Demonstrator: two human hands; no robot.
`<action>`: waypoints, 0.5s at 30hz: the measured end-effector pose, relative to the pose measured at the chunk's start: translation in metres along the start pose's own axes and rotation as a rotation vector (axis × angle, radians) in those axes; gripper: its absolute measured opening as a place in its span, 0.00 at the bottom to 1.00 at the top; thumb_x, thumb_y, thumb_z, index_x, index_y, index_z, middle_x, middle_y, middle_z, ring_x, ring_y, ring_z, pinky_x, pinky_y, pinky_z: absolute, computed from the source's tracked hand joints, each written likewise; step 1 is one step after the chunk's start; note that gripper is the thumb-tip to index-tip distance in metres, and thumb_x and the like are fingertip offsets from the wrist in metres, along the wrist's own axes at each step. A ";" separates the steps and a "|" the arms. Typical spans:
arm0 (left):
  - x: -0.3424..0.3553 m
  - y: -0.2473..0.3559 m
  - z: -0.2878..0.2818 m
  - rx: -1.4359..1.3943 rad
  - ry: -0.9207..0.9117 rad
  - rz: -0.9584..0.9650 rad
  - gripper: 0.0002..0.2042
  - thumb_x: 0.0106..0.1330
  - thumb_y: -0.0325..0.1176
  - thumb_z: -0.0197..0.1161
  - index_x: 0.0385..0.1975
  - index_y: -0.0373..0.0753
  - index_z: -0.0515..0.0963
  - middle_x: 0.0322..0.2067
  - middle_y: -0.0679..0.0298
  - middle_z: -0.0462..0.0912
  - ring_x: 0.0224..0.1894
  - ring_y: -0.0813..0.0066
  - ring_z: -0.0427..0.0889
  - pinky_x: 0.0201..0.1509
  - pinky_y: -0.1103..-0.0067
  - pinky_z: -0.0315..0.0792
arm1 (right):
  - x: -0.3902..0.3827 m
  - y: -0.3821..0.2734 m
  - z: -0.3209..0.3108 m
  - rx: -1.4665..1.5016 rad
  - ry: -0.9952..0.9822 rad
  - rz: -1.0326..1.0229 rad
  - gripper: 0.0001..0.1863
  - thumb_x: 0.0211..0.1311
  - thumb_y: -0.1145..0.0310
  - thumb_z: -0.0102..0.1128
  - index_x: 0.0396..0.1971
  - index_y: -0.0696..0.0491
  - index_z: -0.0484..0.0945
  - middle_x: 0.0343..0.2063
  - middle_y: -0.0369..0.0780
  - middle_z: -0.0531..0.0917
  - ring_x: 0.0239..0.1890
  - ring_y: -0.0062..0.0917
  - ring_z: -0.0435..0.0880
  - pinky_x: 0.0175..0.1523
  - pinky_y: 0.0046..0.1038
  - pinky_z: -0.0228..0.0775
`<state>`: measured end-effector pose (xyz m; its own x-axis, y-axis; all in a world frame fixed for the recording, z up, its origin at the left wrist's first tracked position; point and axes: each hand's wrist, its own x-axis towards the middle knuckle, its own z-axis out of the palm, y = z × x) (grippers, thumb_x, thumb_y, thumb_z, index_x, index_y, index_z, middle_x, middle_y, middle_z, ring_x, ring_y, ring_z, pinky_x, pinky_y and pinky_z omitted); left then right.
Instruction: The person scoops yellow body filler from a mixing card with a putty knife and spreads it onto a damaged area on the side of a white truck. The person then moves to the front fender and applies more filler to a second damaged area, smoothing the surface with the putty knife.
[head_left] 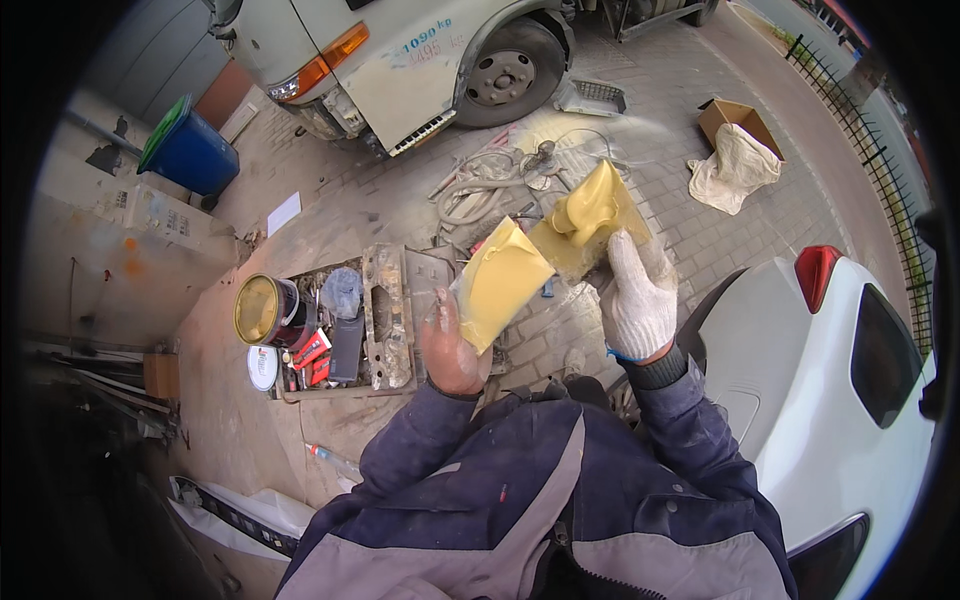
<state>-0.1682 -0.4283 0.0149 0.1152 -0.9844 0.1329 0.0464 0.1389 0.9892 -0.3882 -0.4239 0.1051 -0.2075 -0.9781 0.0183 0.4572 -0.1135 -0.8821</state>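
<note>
My bare left hand (455, 350) is closed on the lower edge of a flat putty spreader (503, 280), whose face is coated with smooth yellow putty. My right hand (638, 300), in a white knit glove, grips a flat putty board (632, 217). A thick, folded lump of yellow putty (588, 205) sits on that board. Both are held up in front of my chest, the spreader just left of the board with a narrow gap between them. My right fingers are partly hidden behind the board.
An open can of putty (262, 310) stands in a tool tray (400, 385) at the left. Hoses (485, 195) lie on the paving ahead. A truck (400, 60) is parked beyond, and a white car (780, 370) stands close on my right.
</note>
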 end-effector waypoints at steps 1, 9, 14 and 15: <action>-0.002 0.003 0.012 -0.400 -0.037 -0.140 0.23 0.82 0.39 0.50 0.68 0.29 0.68 0.55 0.52 0.83 0.53 0.59 0.84 0.60 0.65 0.78 | 0.008 0.002 0.000 0.122 -0.075 -0.016 0.22 0.81 0.69 0.51 0.69 0.60 0.71 0.56 0.43 0.84 0.53 0.27 0.85 0.55 0.30 0.80; 0.038 0.024 0.094 -0.896 0.059 -0.281 0.25 0.85 0.48 0.47 0.68 0.33 0.70 0.61 0.57 0.81 0.61 0.62 0.82 0.68 0.64 0.74 | 0.076 -0.026 -0.063 -1.005 -0.488 -0.350 0.26 0.67 0.79 0.57 0.64 0.50 0.80 0.59 0.46 0.83 0.61 0.44 0.82 0.66 0.35 0.75; 0.052 0.019 0.145 -0.792 0.155 -0.215 0.23 0.85 0.46 0.48 0.63 0.30 0.73 0.56 0.54 0.82 0.56 0.63 0.84 0.60 0.66 0.78 | 0.122 -0.060 -0.079 -1.050 -0.455 -0.772 0.25 0.55 0.78 0.61 0.55 0.52 0.83 0.52 0.47 0.84 0.54 0.44 0.83 0.60 0.42 0.76; 0.054 0.017 0.154 -0.730 0.171 -0.215 0.23 0.85 0.46 0.48 0.62 0.30 0.73 0.56 0.53 0.82 0.56 0.63 0.84 0.60 0.66 0.78 | 0.125 -0.061 -0.077 -1.135 -0.524 -0.805 0.24 0.53 0.76 0.62 0.53 0.52 0.84 0.50 0.47 0.83 0.53 0.43 0.83 0.58 0.42 0.77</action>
<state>-0.3142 -0.4953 0.0481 0.1781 -0.9758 -0.1271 0.7195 0.0410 0.6933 -0.5084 -0.5261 0.1246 0.3690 -0.6982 0.6136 -0.5791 -0.6890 -0.4358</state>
